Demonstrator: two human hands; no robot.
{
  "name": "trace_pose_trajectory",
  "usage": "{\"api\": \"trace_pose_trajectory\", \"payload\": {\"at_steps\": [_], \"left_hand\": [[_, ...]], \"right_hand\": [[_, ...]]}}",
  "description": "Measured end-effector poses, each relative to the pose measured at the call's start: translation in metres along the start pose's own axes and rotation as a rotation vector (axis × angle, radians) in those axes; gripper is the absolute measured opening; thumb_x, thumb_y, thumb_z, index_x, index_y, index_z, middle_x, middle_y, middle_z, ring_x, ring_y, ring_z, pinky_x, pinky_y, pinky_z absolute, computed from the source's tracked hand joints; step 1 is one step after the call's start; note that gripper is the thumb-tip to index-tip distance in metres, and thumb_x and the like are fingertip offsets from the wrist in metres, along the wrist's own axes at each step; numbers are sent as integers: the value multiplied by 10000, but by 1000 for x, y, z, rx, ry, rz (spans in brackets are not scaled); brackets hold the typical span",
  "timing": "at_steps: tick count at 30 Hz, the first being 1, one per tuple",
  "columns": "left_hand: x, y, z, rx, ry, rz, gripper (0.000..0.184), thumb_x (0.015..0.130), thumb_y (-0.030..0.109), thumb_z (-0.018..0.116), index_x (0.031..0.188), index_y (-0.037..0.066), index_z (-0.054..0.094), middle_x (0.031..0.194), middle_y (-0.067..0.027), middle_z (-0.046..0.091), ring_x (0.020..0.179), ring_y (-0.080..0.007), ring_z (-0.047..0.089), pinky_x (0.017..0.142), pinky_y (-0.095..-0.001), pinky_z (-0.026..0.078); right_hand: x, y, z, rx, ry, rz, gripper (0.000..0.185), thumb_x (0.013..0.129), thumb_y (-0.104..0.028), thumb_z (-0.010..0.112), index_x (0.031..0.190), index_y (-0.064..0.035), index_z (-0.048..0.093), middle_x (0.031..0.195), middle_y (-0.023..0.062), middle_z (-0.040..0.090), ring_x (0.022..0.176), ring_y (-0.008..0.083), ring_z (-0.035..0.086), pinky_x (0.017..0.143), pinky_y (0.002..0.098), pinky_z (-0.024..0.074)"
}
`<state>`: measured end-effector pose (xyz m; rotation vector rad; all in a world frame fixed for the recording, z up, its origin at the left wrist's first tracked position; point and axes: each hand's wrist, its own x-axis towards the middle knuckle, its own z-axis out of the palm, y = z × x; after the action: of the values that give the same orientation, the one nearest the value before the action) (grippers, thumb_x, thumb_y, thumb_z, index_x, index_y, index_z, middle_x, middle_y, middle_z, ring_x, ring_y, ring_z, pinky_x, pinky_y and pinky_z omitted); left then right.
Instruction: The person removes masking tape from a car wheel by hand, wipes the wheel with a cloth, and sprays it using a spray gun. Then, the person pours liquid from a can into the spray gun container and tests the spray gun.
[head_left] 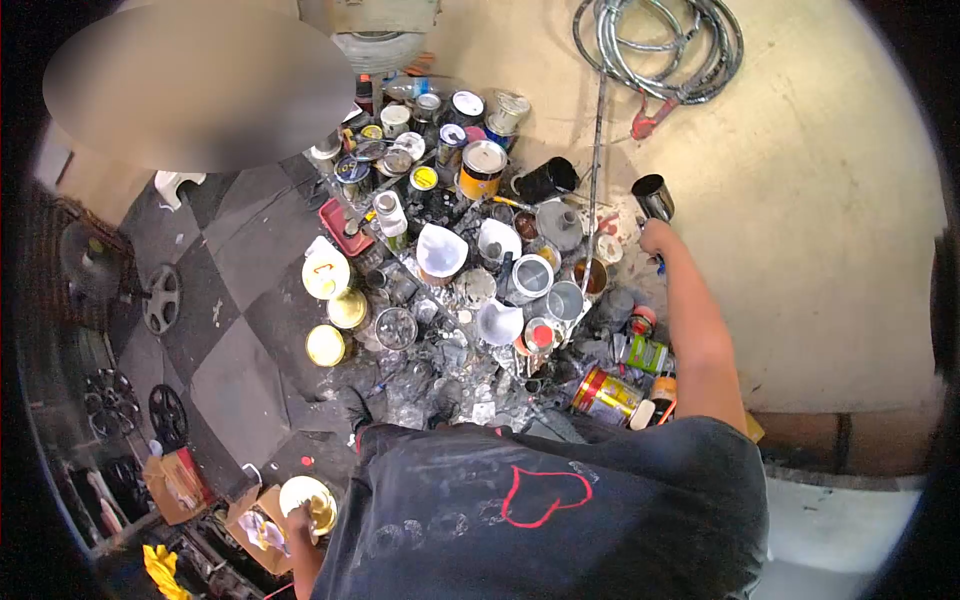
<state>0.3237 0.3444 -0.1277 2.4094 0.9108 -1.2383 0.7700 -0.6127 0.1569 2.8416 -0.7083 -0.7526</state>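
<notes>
At the right, my right hand (656, 238) is closed at the base of a dark, shiny metal cup (653, 197), whose open mouth faces up. A small blue piece shows below that hand; what it belongs to is unclear. Low on the left, my left hand (299, 519) reaches over the near rim of a round cream tub (318, 492). Its fingers are shadowed, and I cannot tell whether they grip the tub. A black open can (547, 180) lies tilted, left of the metal cup.
Paint cans, such as an orange-banded one (481, 172), white cups (441, 250) and cream tubs (326, 345) crowd the stained floor ahead. A coiled hose (690, 75) lies at upper right. Tipped cans (605, 396) lie beside my right arm. Wheel covers (161, 300) and cardboard boxes (176, 485) are left.
</notes>
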Motion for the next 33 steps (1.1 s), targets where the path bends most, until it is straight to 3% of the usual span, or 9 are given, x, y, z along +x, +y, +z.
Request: {"api": "trace_pose_trajectory", "payload": {"at_steps": [4,9,15,18,21,23,24,29,33], "left_hand": [[-57,-1,53,-230,-33,-128,599,925,535,638,1198,5,696,1108,-215,730,1065,-380,690,905,-451,523],[-105,9,106,-382,-71,-201,595,920,527,649,1207,7,693,1118,-213,728,1074,-378,688,912,-449,522],[-130,14,143,-433,-110,-215,592,913,517,662,1218,11,689,1129,-211,726,1085,-375,685,921,-446,522],[-117,19,129,-423,-100,-181,591,910,513,669,1223,12,687,1135,-209,725,1090,-374,684,925,-445,521],[-89,23,95,-392,-75,-124,590,907,508,675,1229,14,685,1140,-208,724,1096,-373,683,929,-444,521],[-65,24,66,-358,-57,-71,589,905,505,680,1232,15,684,1144,-207,723,1099,-372,682,932,-443,520],[-52,24,51,-334,-48,-45,589,904,503,682,1234,16,683,1146,-207,723,1101,-372,681,933,-443,520],[20,39,-37,-172,-7,143,588,899,495,693,1243,18,680,1155,-205,721,1110,-370,679,940,-441,520],[92,81,-131,52,13,354,589,894,489,702,1250,20,677,1163,-204,719,1117,-368,677,946,-439,519]], "right_hand": [[32,-31,-30,-39,-71,6,325,820,-25,584,1099,48,735,1208,265,688,1137,401,676,946,458,555],[79,-60,-45,-383,-8,-81,347,676,-17,637,986,-46,790,1081,229,738,1051,370,724,888,469,584],[112,-78,-55,-161,-19,399,281,723,-98,709,992,-97,789,1075,178,752,1046,352,728,899,430,578],[102,-69,-59,-345,-17,196,238,759,-83,720,992,-56,762,991,169,750,918,360,741,813,488,594],[103,-31,-43,10,-108,14,164,796,-10,689,956,-12,724,911,187,719,742,333,717,635,472,597],[69,-12,-23,928,-105,113,123,817,50,656,918,-4,701,857,192,691,637,283,675,500,396,561],[26,-18,-26,1058,-60,122,85,837,35,661,899,-19,682,809,167,668,634,248,679,479,340,550],[-95,0,55,1131,402,166,224,870,-27,670,1091,9,656,820,104,672,615,205,650,478,338,531],[-269,-64,114,1396,922,115,331,900,-32,615,1230,-17,603,923,68,687,707,144,650,547,309,517]]}}
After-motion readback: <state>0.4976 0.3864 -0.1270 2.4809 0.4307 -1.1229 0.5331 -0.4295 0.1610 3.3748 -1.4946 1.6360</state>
